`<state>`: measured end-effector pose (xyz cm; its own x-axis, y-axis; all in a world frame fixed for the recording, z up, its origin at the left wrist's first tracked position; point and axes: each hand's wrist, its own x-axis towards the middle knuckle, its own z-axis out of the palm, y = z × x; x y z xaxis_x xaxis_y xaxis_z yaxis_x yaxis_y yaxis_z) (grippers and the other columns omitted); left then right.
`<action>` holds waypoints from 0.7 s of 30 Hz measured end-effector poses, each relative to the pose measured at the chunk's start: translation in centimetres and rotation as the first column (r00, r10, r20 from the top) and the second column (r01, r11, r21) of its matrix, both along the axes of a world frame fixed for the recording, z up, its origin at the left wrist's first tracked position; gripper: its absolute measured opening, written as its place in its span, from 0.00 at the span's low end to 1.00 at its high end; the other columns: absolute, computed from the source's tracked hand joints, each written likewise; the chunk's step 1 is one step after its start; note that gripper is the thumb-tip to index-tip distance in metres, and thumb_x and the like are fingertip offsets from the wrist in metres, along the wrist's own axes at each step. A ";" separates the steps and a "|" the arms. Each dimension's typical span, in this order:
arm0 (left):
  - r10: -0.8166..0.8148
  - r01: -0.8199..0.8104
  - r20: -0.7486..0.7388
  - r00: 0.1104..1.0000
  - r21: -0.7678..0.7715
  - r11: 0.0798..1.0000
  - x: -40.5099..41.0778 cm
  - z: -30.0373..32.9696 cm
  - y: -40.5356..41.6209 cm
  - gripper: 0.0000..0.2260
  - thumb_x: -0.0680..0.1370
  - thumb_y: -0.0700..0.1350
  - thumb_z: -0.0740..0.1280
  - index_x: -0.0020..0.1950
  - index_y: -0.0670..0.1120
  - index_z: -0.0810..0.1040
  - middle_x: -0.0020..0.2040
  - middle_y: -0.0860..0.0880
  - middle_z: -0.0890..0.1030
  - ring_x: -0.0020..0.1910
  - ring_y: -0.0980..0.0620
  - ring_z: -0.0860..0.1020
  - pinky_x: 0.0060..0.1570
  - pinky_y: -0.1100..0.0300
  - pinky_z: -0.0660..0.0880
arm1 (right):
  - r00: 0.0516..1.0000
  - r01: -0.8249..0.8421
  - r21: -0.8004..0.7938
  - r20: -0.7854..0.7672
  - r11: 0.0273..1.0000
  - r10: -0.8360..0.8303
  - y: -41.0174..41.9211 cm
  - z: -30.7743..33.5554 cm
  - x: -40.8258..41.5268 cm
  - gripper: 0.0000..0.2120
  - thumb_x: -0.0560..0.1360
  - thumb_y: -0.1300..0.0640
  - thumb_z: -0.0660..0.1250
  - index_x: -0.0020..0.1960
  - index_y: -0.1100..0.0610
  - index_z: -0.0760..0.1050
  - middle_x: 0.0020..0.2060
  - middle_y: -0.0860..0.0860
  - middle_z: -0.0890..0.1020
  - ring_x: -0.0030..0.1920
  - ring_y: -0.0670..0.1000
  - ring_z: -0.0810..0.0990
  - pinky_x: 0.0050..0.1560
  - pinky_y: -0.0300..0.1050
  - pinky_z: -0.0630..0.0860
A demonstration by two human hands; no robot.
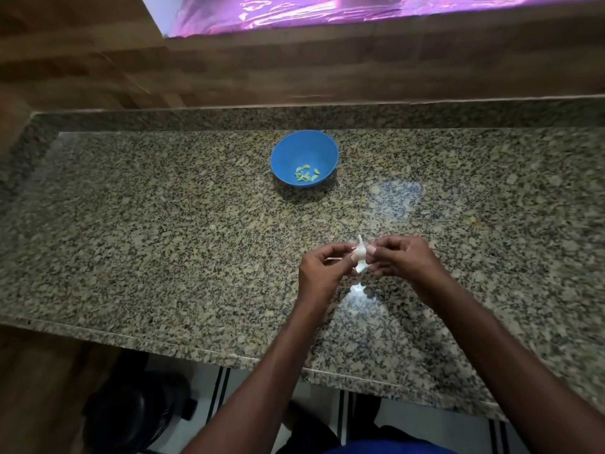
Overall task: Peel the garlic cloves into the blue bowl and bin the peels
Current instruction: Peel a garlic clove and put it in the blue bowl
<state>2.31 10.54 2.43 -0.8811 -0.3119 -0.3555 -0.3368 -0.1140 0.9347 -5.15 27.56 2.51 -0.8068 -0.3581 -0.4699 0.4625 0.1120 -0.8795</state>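
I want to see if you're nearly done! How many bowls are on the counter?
1. The blue bowl sits toward the back middle of the granite counter, with peeled cloves inside. No other bowl shows; the view does not take in the counter's far right end.
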 end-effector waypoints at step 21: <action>0.107 -0.107 0.033 0.994 0.003 0.994 -0.8 -2.1 -0.3 0.07 0.76 0.38 0.75 0.54 0.44 0.85 0.50 0.47 0.87 0.49 0.51 0.85 0.45 0.61 0.82 | 0.979 0.180 0.152 0.069 0.972 -0.192 -0.7 -2.6 0.5 0.05 0.79 0.64 0.66 0.48 0.66 0.78 0.34 0.57 0.82 0.29 0.51 0.79 0.27 0.41 0.75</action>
